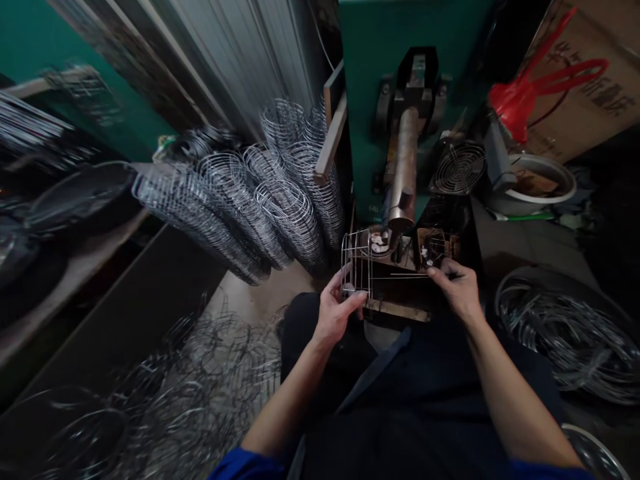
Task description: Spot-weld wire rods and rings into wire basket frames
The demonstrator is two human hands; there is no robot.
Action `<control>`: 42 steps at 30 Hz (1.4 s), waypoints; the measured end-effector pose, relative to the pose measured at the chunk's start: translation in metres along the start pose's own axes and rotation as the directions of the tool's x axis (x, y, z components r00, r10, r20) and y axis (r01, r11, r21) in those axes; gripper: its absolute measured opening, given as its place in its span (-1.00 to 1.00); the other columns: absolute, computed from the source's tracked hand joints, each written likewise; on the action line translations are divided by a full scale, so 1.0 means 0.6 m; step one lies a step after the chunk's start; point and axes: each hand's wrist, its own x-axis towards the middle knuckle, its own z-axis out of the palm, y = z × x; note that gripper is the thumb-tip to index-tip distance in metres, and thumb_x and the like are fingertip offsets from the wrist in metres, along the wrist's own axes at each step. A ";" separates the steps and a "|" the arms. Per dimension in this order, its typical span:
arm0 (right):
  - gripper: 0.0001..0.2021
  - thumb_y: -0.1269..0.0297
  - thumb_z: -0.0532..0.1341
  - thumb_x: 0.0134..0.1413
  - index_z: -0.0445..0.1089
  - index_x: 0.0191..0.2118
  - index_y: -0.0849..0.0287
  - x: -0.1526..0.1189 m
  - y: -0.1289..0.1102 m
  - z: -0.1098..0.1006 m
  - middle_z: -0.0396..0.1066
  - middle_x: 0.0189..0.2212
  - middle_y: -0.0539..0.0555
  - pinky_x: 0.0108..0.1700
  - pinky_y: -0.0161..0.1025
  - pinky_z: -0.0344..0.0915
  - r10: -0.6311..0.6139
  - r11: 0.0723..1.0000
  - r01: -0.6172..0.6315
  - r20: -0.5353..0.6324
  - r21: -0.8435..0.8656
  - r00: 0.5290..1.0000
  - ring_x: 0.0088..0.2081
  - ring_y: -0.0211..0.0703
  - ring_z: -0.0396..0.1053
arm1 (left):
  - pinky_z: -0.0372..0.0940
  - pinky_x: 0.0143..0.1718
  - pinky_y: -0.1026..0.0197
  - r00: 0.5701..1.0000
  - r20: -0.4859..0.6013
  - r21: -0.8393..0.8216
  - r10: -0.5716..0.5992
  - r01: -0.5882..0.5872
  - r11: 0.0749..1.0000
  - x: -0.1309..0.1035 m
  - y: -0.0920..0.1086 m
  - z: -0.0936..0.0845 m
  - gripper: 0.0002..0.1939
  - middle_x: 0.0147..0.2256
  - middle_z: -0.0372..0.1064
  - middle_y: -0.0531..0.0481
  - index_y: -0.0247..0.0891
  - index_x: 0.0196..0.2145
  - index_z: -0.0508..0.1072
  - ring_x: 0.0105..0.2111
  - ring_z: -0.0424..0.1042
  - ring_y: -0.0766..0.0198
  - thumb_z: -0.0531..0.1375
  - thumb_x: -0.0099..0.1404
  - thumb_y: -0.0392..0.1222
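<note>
My left hand (336, 310) is closed around the lower left part of a small wire cage (370, 263), thumb pressed on its wire. A pair of thin wire rods (407, 275) runs from near the cage to my right hand (459, 288), whose thumb and fingers pinch their right ends. Just above both hands is a press-like machine with a steel cylinder arm (406, 167) that points down toward me. Beneath its tip lies a small dish (379, 241) with pale bits. A small box (434, 245) stands just beyond my right fingertips.
Several stacks of wire rings (295, 213) lean left of the machine (370, 80). Loose wire scraps (215, 373) cover the floor at left. On the right are a coil of wire (565, 333), a round fan guard (459, 167), a bowl (545, 190) and a red-handled object (517, 107).
</note>
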 end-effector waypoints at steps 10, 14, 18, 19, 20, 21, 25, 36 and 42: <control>-0.42 -0.15 0.33 -0.04 0.02 -0.66 0.11 0.016 0.012 0.002 -0.02 -0.64 -0.09 -0.46 -0.26 -0.06 -0.023 0.998 0.026 0.038 -0.066 0.999 -0.53 -0.29 -0.05 | 0.30 -0.64 0.35 0.997 -0.031 0.099 -0.068 0.070 0.993 0.012 -0.032 0.028 -0.07 -0.53 0.25 0.23 -0.29 0.27 0.23 -0.65 0.26 0.47 0.48 0.01 -0.08; -0.42 -0.14 0.34 -0.03 0.01 -0.65 0.11 0.020 0.022 0.007 -0.03 -0.62 -0.09 -0.45 -0.25 -0.06 -0.031 0.995 0.035 0.052 -0.088 0.998 -0.52 -0.28 -0.04 | 0.29 -0.63 0.35 0.996 -0.049 0.106 -0.071 0.076 0.991 0.021 -0.040 0.038 -0.07 -0.56 0.24 0.24 -0.31 0.25 0.25 -0.67 0.24 0.46 0.48 -0.01 -0.04; -0.42 -0.13 0.34 -0.04 0.01 -0.66 0.11 0.025 0.033 0.010 -0.03 -0.62 -0.09 -0.44 -0.25 -0.06 -0.022 0.995 0.027 0.053 -0.096 0.998 -0.52 -0.28 -0.04 | 0.30 -0.63 0.34 0.996 -0.064 0.098 -0.068 0.074 0.992 0.028 -0.041 0.042 -0.06 -0.57 0.23 0.25 -0.33 0.26 0.24 -0.66 0.24 0.45 0.48 -0.02 -0.03; -0.42 -0.13 0.34 -0.04 0.01 -0.66 0.11 0.026 0.036 0.011 -0.03 -0.62 -0.09 -0.44 -0.25 -0.06 -0.022 0.995 0.027 0.051 -0.095 0.998 -0.52 -0.28 -0.04 | 0.30 -0.63 0.34 0.995 -0.067 0.101 -0.072 0.078 0.992 0.030 -0.041 0.043 -0.05 -0.57 0.23 0.25 -0.33 0.26 0.23 -0.66 0.24 0.45 0.48 -0.01 -0.03; -0.42 -0.12 0.34 -0.04 0.01 -0.66 0.11 0.027 0.037 0.012 -0.03 -0.62 -0.09 -0.44 -0.25 -0.06 -0.025 0.995 0.030 0.050 -0.095 0.998 -0.52 -0.28 -0.04 | 0.31 -0.62 0.34 0.995 -0.069 0.104 -0.076 0.083 0.991 0.031 -0.040 0.043 -0.05 -0.57 0.23 0.25 -0.33 0.27 0.22 -0.66 0.24 0.45 0.48 -0.01 -0.04; -0.42 -0.11 0.34 -0.04 0.01 -0.66 0.11 0.029 0.038 0.012 -0.02 -0.62 -0.09 -0.43 -0.25 -0.06 -0.030 0.995 0.035 0.051 -0.096 0.998 -0.52 -0.28 -0.04 | 0.30 -0.62 0.35 0.994 -0.070 0.105 -0.078 0.085 0.991 0.033 -0.040 0.044 -0.05 -0.58 0.23 0.25 -0.34 0.27 0.21 -0.66 0.24 0.45 0.47 0.00 -0.04; -0.42 -0.13 0.33 -0.03 0.02 -0.67 0.11 0.038 0.034 0.012 -0.02 -0.63 -0.09 -0.43 -0.26 -0.04 -0.049 0.992 0.056 0.065 -0.109 0.997 -0.51 -0.27 -0.02 | 0.30 -0.64 0.34 0.995 -0.069 0.089 -0.066 0.072 0.994 0.041 -0.044 0.045 -0.04 -0.57 0.23 0.25 -0.38 0.28 0.19 -0.66 0.22 0.45 0.46 0.02 -0.04; -0.40 -0.22 0.32 -0.07 0.04 -0.68 0.11 0.070 0.024 0.007 -0.01 -0.65 -0.09 -0.47 -0.27 -0.05 -0.045 0.989 0.054 0.064 -0.135 0.997 -0.54 -0.29 -0.03 | 0.28 -0.64 0.35 0.998 -0.041 0.041 -0.049 0.051 0.998 0.069 -0.039 0.058 -0.06 -0.59 0.22 0.25 -0.34 0.27 0.24 -0.68 0.22 0.46 0.47 0.01 -0.04; -0.41 -0.23 0.32 -0.07 0.07 -0.68 0.12 0.083 0.030 0.006 0.01 -0.66 -0.08 -0.47 -0.28 -0.03 -0.048 0.987 0.059 0.077 -0.149 0.996 -0.54 -0.29 -0.01 | 0.26 -0.64 0.34 0.998 -0.040 0.036 -0.047 0.049 0.998 0.081 -0.042 0.061 -0.05 -0.61 0.20 0.26 -0.38 0.26 0.24 -0.68 0.22 0.44 0.47 -0.01 -0.01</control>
